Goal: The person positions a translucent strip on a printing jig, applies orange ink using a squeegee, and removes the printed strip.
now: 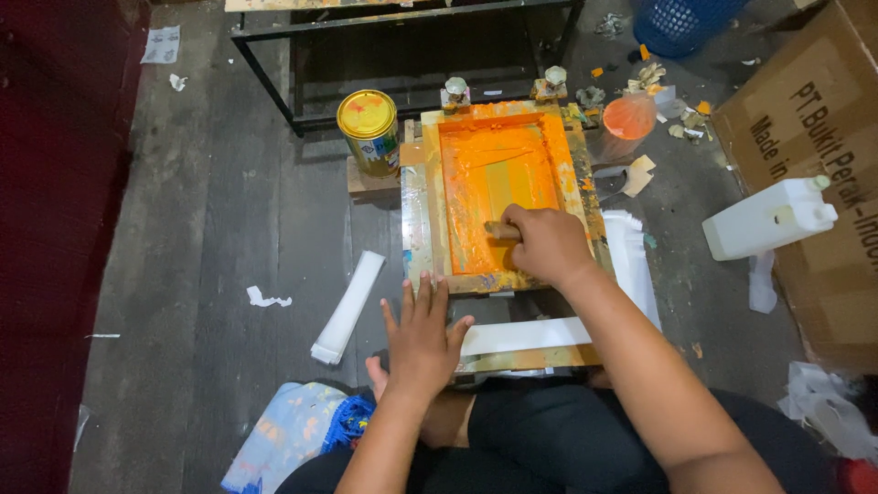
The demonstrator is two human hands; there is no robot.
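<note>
My right hand (547, 243) is clenched over the wooden handle of a squeegee (502, 230), knuckles up, so most of the tool is hidden under my fist; only a short brown stub of the handle shows past my fingers. That stub points toward the left edge of the screen frame (416, 206), so the squeegee's long axis runs across the frame, side to side, not along it. It sits in the near half of the frame, toward the near right corner, down on the orange ink (498, 169) that coats the mesh (whether the blade itself is touching I cannot see).

The frame is a rectangle with its long axis running away from me, its far edge held by two clamps (505, 89) with round knobs. The wooden border is smeared with old paint, orange thickest along the far and right edges.

My left hand (422, 334) holds nothing: it lies flat, fingers spread and pointing away from me, just beside the frame's near edge, fingertips touching or nearly touching the wood. Beside it, under the near right corner, a white strip (526, 335) lies crosswise on the board.

Farther out on the dark floor (201, 229): a yellow paint tin (369, 131) stands at the frame's far left corner, a loose stack of white strips (348, 306) lies left of the frame, a white plastic jug (768, 218) lies on its side off to the right against a cardboard box (814, 137), and an orange-filled bag (629, 117) sits by the far right corner.
</note>
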